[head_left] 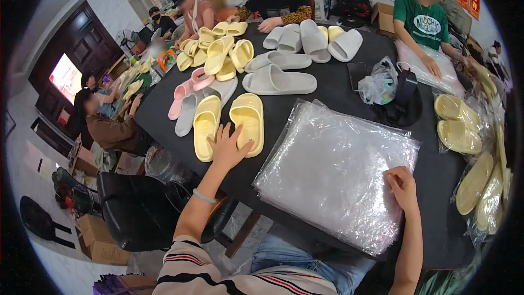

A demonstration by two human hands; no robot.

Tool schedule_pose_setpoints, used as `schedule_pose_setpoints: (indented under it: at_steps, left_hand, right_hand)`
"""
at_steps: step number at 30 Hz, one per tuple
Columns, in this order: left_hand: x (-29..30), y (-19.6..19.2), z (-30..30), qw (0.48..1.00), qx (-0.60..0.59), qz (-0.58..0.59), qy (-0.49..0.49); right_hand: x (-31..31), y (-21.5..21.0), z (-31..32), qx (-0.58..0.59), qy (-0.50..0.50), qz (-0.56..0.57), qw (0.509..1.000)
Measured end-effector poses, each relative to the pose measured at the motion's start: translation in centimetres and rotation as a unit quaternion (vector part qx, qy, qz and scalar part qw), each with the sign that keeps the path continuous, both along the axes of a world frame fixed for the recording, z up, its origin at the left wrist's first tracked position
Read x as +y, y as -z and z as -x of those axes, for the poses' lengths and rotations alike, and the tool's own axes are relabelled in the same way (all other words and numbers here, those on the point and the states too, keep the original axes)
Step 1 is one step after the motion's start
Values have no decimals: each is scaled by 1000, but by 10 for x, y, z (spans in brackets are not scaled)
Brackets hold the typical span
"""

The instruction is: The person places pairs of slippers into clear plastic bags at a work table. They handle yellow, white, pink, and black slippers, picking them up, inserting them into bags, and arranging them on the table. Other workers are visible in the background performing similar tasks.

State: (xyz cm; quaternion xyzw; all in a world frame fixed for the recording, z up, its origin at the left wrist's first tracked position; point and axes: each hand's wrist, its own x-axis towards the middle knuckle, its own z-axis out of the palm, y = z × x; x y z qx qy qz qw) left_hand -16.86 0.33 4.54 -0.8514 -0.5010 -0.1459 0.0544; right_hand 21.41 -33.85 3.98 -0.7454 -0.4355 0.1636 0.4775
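A pair of yellow slides lies on the black table, a left slide [206, 131] beside a right slide [248, 112]. My left hand [226, 150] rests at their heel ends with its fingers spread, the thumb over the right slide and a fingertip near the left one. To the right lies a stack of clear plastic bags [333, 164]. At its right side my right hand [403, 186] is closed, fingers curled in a pinch against the topmost plastic bag; how much of the film is between the fingertips is hard to see.
Grey slides [281, 80], pink slides [183, 95] and more yellow slides [218, 52] spread over the far table [333, 87]. A phone [357, 75] and a crumpled plastic bag [379, 82] lie beyond the stack. Bagged slides [458, 123] sit at the right edge. Several people work around.
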Motion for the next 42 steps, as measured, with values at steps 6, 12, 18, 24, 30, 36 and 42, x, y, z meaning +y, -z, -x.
schedule_pose_setpoints:
  at_steps: [6,12,18,24,30,36,42]
  left_hand:
    - [53,-16,18,976,-191,-98,-38]
    - [85,2,16,910,-404,79,48]
    - [57,-6,-20,933,-319,99,131]
    - [-12,-25,-43,994,-33,101,35]
    - [-8,-2,-49,998,54,29,20]
    - [33,-5,-6,996,39,60,-59]
    - [85,1,23,995,-4,62,-75]
  right_hand:
    - [-3,3,-5,39,-3,0,999]
    - [2,5,-7,8,-12,-13,1000]
    - [1,0,-5,21,-9,0,1000]
    - [0,1,-2,3,-13,-5,1000]
    - [-3,4,-4,-31,-26,1,999]
    - [-2,2,-1,1,-37,16,999]
    - [-5,14,-12,-4,-44,12,999]
